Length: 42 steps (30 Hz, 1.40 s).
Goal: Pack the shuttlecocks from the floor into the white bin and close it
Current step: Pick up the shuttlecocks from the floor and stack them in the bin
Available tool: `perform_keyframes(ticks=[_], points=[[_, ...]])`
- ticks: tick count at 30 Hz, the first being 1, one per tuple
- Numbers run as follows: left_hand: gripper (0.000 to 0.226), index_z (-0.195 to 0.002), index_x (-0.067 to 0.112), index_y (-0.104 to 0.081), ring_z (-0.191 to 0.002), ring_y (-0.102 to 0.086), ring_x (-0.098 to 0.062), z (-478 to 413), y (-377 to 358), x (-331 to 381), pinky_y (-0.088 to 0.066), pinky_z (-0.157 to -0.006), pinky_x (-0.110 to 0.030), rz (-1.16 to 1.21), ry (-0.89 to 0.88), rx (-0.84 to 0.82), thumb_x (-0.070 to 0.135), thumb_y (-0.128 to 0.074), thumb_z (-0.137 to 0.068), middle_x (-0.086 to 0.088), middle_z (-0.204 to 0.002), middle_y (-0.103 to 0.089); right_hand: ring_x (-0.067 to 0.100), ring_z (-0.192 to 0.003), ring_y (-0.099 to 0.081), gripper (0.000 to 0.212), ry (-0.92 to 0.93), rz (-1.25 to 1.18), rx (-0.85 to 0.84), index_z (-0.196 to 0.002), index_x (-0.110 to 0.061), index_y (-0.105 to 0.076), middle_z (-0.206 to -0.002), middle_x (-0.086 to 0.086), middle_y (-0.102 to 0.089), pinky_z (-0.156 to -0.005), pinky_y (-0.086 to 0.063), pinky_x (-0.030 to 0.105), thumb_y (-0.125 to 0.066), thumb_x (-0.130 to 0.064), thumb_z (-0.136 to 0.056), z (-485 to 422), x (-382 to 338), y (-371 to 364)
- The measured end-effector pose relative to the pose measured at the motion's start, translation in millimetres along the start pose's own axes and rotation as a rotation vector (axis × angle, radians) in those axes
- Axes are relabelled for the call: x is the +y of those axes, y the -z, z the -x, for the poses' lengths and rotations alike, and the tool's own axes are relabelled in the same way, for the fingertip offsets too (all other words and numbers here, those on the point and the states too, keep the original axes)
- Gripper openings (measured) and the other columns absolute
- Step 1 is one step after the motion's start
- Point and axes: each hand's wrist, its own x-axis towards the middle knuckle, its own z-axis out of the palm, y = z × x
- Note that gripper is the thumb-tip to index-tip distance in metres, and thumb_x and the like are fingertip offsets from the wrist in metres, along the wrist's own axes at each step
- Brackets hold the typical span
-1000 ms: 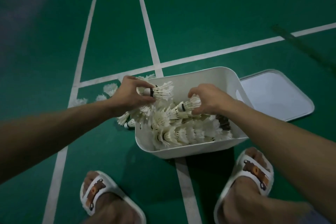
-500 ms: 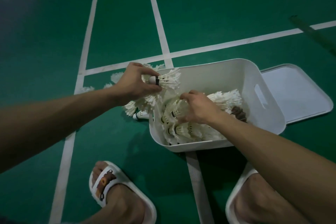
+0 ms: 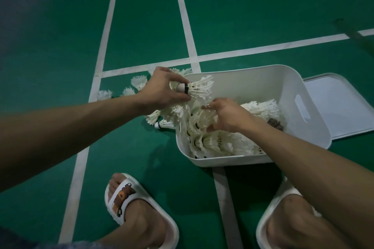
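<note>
The white bin (image 3: pixel 261 79) stands on the green court floor, holding several white shuttlecocks (image 3: pixel 220 141) lying in rows. My left hand (image 3: pixel 162 89) holds a shuttlecock (image 3: pixel 199 89) by its cork end over the bin's left rim, feathers pointing right. Inside the bin, my right hand (image 3: pixel 228 115) rests on a row of shuttlecocks with fingers spread and loosely bent. More shuttlecocks (image 3: pixel 139 81) lie on the floor left of the bin, and a heap (image 3: pixel 162 117) sits against its left wall.
The bin's flat white lid (image 3: pixel 340 105) lies on the floor to the right of the bin. My two feet in white slippers (image 3: pixel 129 198) stand near the bottom. White court lines (image 3: pixel 186 22) cross the floor.
My right hand has loosened its grip on the shuttlecock row in the bin and its fingers have spread. The left hand keeps holding its shuttlecock at the rim.
</note>
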Motion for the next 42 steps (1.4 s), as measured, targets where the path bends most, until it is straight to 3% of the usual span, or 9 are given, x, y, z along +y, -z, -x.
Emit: perform_keyframes(ticks=[6, 11, 15, 19, 21, 25, 31, 37, 42], points=[[0.044, -0.110, 0.030, -0.067, -0.121, -0.035, -0.015, -1, -2, 2, -0.024, -0.107, -0.028, -0.035, -0.005, -0.017, 0.027, -0.083, -0.069, -0.001, -0.132, -0.035, 0.019, -0.114, -0.059, 0.088, -0.102, -0.130, -0.001, -0.140, -0.023, -0.049, -0.135, 0.003, -0.058, -0.100, -0.043, 0.027, -0.088, -0.040, -0.063, 3, 9, -10], [0.041, -0.110, 0.030, -0.068, -0.120, -0.034, -0.015, -2, -3, 6, -0.027, -0.100, -0.026, -0.099, -0.054, -0.031, 0.027, -0.082, -0.071, -0.002, -0.133, -0.034, 0.019, -0.109, -0.062, 0.099, -0.090, -0.395, 0.000, -0.140, -0.023, -0.048, -0.136, 0.001, -0.056, -0.100, -0.049, 0.040, -0.092, -0.038, -0.053, 11, 15, -2], [0.042, -0.113, 0.028, -0.068, -0.124, -0.032, -0.019, -2, -4, 17, -0.027, -0.107, -0.032, -0.193, -0.113, -0.070, 0.028, -0.081, -0.073, -0.004, -0.136, -0.032, 0.014, -0.105, -0.060, 0.092, -0.118, -0.569, 0.072, -0.134, -0.023, -0.051, -0.118, -0.006, -0.059, -0.094, -0.053, 0.038, -0.087, -0.034, -0.051, 18, 20, 24], [0.044, -0.116, 0.027, -0.068, -0.131, -0.029, -0.022, -8, -10, 28, -0.025, -0.110, -0.030, -0.298, -0.160, -0.154, 0.028, -0.080, -0.074, -0.006, -0.141, -0.028, 0.008, -0.103, -0.062, 0.087, -0.048, -0.702, 0.218, -0.128, -0.026, -0.056, -0.116, -0.004, -0.062, -0.086, -0.056, 0.029, -0.084, -0.040, -0.047, 29, 29, 50], [0.044, -0.115, 0.027, -0.068, -0.132, -0.027, -0.023, -12, -16, 33, -0.026, -0.109, -0.031, -0.332, -0.178, -0.176, 0.028, -0.080, -0.073, -0.007, -0.140, -0.028, 0.008, -0.108, -0.060, 0.086, -0.008, -0.679, 0.203, -0.128, -0.028, -0.055, -0.119, -0.004, -0.061, -0.085, -0.056, 0.025, -0.083, -0.043, -0.048, 32, 26, 55], [0.043, -0.115, 0.026, -0.068, -0.131, -0.027, -0.024, -17, -26, 42, -0.028, -0.108, -0.032, -0.348, -0.183, -0.177, 0.027, -0.080, -0.074, -0.009, -0.139, -0.031, 0.011, -0.113, -0.054, 0.077, -0.005, -0.492, 0.121, -0.126, -0.032, -0.057, -0.127, -0.007, -0.059, -0.093, -0.051, 0.033, -0.086, -0.043, -0.056, 31, 20, 52], [0.044, -0.114, 0.028, -0.067, -0.124, -0.035, -0.024, -19, -36, 45, -0.034, -0.105, -0.039, -0.359, -0.137, -0.250, 0.029, -0.081, -0.073, -0.006, -0.133, -0.034, 0.010, -0.095, -0.056, 0.050, -0.073, -0.348, 0.176, -0.114, -0.027, -0.064, -0.108, -0.008, -0.059, -0.086, -0.050, 0.030, -0.085, -0.026, -0.069, 37, 36, 51], [0.050, -0.118, 0.032, -0.063, -0.123, -0.039, -0.025, -26, -35, 47, -0.033, -0.108, -0.040, -0.394, -0.090, -0.281, 0.031, -0.081, -0.072, -0.006, -0.134, -0.036, 0.011, -0.100, -0.048, 0.047, -0.087, -0.189, 0.120, -0.114, -0.025, -0.061, -0.114, -0.006, -0.055, -0.087, -0.041, 0.027, -0.082, -0.024, -0.073, 38, 48, 50], [0.047, -0.118, 0.033, -0.062, -0.124, -0.039, -0.026, -26, -34, 43, -0.032, -0.108, -0.040, -0.391, -0.098, -0.290, 0.034, -0.079, -0.074, -0.007, -0.138, -0.035, 0.014, -0.104, -0.045, 0.044, -0.151, -0.155, 0.186, -0.110, -0.027, -0.060, -0.117, -0.001, -0.053, -0.086, -0.034, 0.027, -0.081, -0.018, -0.073, 38, 61, 52]])
